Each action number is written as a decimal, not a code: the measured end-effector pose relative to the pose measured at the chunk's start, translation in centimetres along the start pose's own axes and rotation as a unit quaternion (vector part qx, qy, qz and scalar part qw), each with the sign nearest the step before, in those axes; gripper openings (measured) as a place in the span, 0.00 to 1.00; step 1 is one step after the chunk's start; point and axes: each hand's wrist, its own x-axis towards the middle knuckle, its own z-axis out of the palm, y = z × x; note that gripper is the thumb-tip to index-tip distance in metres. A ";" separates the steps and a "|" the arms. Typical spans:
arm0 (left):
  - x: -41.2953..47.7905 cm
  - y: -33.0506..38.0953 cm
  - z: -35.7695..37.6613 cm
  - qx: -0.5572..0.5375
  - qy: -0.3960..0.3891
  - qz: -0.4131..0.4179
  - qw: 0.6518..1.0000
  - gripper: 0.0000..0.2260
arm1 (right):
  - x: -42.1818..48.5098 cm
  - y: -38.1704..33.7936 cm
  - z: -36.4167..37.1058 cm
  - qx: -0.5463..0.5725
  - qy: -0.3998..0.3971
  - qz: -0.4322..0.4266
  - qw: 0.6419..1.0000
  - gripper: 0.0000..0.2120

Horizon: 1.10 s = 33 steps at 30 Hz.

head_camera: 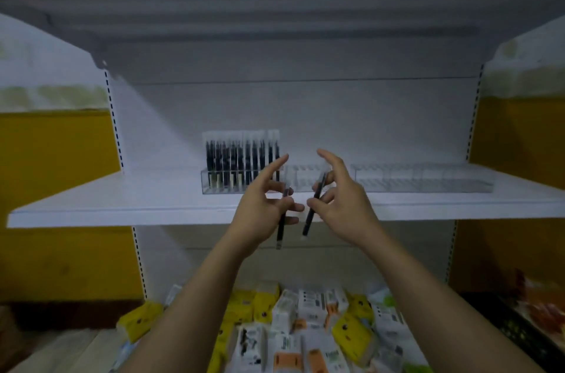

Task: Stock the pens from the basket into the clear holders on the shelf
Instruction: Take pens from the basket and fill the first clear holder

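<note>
Head view, clear holder (205, 182) holding pens (240, 158)

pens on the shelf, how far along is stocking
Done: a row of pens stands in the left clear holder. In hand: left hand and right hand each hold one pen. Left: the slots behind the hands and the right clear holder look empty.

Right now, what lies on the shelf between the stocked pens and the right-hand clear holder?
Head view: empty clear slots, partly hidden by the left hand, holding one pen, and the right hand, holding a second pen.
</note>
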 end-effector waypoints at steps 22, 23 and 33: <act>15.3 1.1 -5.0 0.186 0.160 0.137 0.960 0.17 | 16.4 1.2 2.7 0.062 0.099 -0.061 0.991 0.20; 15.7 0.9 -5.0 0.195 0.161 0.144 0.957 0.17 | 16.8 1.3 2.9 0.063 0.104 -0.063 0.991 0.20; 17.7 -1.6 -5.5 0.276 0.179 0.161 0.930 0.19 | 18.6 2.6 5.1 0.045 0.087 -0.072 0.993 0.20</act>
